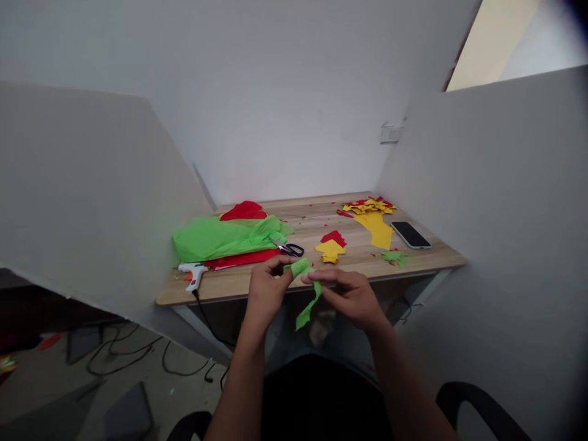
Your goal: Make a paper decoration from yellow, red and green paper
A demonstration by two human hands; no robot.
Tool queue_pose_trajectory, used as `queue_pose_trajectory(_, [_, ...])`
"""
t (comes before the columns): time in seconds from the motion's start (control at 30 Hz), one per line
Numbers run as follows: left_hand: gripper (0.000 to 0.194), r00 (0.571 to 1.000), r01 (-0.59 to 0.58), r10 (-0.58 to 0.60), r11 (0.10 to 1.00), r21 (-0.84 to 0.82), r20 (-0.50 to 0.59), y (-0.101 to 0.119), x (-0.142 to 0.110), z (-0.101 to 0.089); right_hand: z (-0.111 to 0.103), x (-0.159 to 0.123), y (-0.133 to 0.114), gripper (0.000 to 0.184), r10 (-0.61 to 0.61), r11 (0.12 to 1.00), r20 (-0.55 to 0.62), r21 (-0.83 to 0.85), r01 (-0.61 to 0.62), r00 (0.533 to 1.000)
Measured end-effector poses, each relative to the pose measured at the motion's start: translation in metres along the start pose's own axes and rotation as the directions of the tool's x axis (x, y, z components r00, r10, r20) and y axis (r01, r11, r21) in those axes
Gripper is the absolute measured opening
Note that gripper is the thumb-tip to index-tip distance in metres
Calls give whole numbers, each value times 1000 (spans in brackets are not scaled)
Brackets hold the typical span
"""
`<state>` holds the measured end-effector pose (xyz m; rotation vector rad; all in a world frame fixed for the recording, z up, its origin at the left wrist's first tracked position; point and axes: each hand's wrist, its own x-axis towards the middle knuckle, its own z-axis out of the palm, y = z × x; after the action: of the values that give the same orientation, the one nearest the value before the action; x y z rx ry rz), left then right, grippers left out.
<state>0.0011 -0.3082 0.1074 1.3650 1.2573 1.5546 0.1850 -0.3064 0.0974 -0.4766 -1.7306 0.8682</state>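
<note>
Both hands meet just off the table's front edge around a strip of green crepe-like paper (307,316). My left hand (269,288) pinches one end of it between thumb and fingers. The fingers of my right hand (351,295) close on the strip farther along, and its loose end hangs below them. Just beyond the hands lie a yellow cut paper piece (331,248) and a red one (334,236). Scissors with dark handles (292,249) rest left of these, by the green sheets.
Large green sheets (215,239) and red sheets (243,211) cover the table's left. A white glue gun (193,274) lies at the left edge, its cord hanging down. Rightward are yellow paper (376,229), a cut pile (367,207), green scraps (395,256) and a phone (411,234). Partitions flank the table.
</note>
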Motion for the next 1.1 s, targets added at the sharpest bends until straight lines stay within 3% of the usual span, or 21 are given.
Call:
queue_pose_trajectory(0.13, [13, 999, -47, 40, 977, 210, 37, -3, -3, -2, -1, 6, 4, 12, -18, 999, -208, -32, 12, 978])
queue_pose_trajectory(0.2, [11, 981, -140, 96, 951, 276, 166, 0, -6, -2, -3, 10, 2, 11, -50, 998, -204, -50, 41, 978])
queue_pose_trajectory(0.27, [6, 924, -271, 172, 925, 268, 341, 3, -10, -1, -4, 16, -1, 13, -63, 997, -177, -58, 53, 982])
queue_pose_trajectory(0.33, [6, 862, -374, 250, 901, 221, 441, 6, -13, 0, -4, 20, -1, 14, -24, 999, -160, -42, 18, 987])
queue_pose_trajectory(0.4, [10, 853, -417, 310, 888, 193, 420, 8, -15, 0, -2, 22, 2, 13, 73, 997, -149, 12, -72, 986])
queue_pose_trajectory(0.5, [13, 890, -413, 365, 899, 146, 273, 8, -16, 1, 4, 18, 9, 9, 245, 963, -131, 150, -225, 961])
queue_pose_trajectory(0.6, [25, 892, -434, 404, 891, 134, 206, 8, -16, 2, 9, 11, 16, 18, 368, 903, -38, 251, -347, 929])
queue_pose_trajectory(0.73, [14, 915, -392, 369, 909, 141, 165, 8, -13, 2, 7, 1, 24, 29, 476, 851, 115, 188, -490, 872])
queue_pose_trajectory(0.83, [6, 969, -244, 239, 967, 71, 63, 6, -10, 3, 2, -2, 27, 31, 367, 930, 29, -29, -366, 930])
queue_pose_trajectory(0.93, [13, 997, -80, 81, 994, -68, 16, 6, -8, 5, 0, -1, 28, 43, 77, 964, -79, -247, -94, 994])
queue_pose_trajectory(1.03, [21, 997, 66, -59, 982, -179, 45, 8, -9, 7, 4, 0, 28, 48, -194, 930, -85, -333, 155, 977])
queue_pose_trajectory(1.1, [22, 993, 108, -95, 968, -228, 66, 9, -10, 7, 9, 1, 29, 50, -311, 897, -61, -349, 272, 948])
